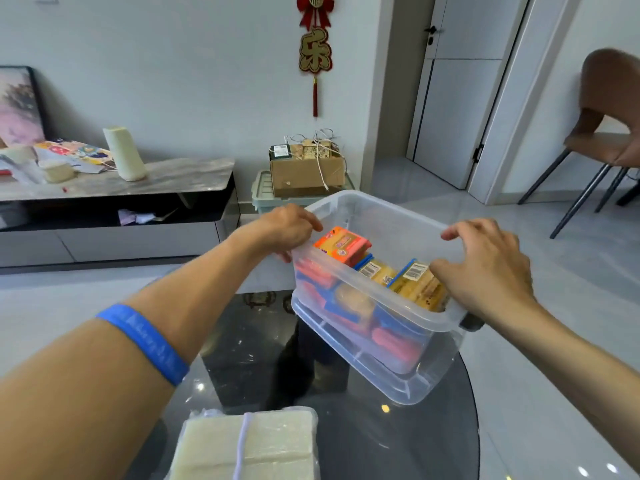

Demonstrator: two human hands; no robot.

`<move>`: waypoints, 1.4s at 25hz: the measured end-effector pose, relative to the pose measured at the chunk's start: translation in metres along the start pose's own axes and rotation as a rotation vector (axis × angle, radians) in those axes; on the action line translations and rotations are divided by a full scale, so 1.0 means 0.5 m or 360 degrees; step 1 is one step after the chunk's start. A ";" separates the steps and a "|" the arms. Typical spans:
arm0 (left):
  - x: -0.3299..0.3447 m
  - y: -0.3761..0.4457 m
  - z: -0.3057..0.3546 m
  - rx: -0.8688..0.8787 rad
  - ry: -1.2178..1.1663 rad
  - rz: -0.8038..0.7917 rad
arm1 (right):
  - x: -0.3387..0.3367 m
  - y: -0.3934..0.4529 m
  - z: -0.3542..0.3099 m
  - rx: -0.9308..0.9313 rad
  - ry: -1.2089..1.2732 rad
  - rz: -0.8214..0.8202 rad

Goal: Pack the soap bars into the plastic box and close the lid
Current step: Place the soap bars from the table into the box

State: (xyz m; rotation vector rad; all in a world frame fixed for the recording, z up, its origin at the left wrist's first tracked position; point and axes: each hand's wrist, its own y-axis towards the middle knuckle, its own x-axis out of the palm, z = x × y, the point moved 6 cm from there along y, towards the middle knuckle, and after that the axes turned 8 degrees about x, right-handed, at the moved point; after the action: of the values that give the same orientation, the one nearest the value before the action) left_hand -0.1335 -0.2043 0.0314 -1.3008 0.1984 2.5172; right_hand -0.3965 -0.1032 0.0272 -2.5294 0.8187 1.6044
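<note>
A clear plastic box (391,372) is tilted above the dark glass table, lid off. Inside lie several wrapped soap bars: an orange one (343,244) on top at the left, yellow ones with barcodes (415,282) at the right, red and blue ones lower down. My left hand (287,230) grips the box's left rim. My right hand (488,268) rests on the right rim, thumb inside against the yellow bars, fingers partly spread. No lid is in view.
A wrapped pale block bundle (249,445) tied with a band lies on the table's (263,348) near edge. Beyond stand a low TV cabinet (114,188), a cardboard box (306,171) on a green bin, and a brown chair (609,133) at right.
</note>
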 end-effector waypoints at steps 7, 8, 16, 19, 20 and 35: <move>-0.025 -0.225 -0.093 0.0027 0.0172 0.0357 | 0.068 0.010 -0.080 -0.0097 0.0540 -0.0565; -0.031 -0.261 -0.119 -0.0025 0.0135 0.0425 | 0.084 0.004 -0.120 -0.0187 0.0565 -0.0661; -0.094 -0.343 -0.233 -0.0230 -0.0226 0.0686 | 0.141 -0.012 -0.292 -0.0446 0.0313 -0.0595; -0.083 -0.332 -0.209 -0.0197 -0.0187 0.0672 | 0.118 -0.022 -0.253 -0.0338 0.0235 -0.0468; -0.077 -0.329 -0.205 -0.0199 -0.0154 0.0686 | 0.101 -0.026 -0.251 -0.0381 0.0084 -0.0335; -0.027 -0.390 -0.196 -0.0211 -0.1337 0.1012 | 0.201 -0.486 -0.235 -0.1284 -0.0437 -0.1122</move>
State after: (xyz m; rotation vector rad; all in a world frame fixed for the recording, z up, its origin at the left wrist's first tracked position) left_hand 0.0132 -0.0477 -0.0115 -0.0966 0.2804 3.4040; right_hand -0.1570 0.0294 -0.0625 -2.4035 -0.8283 2.1357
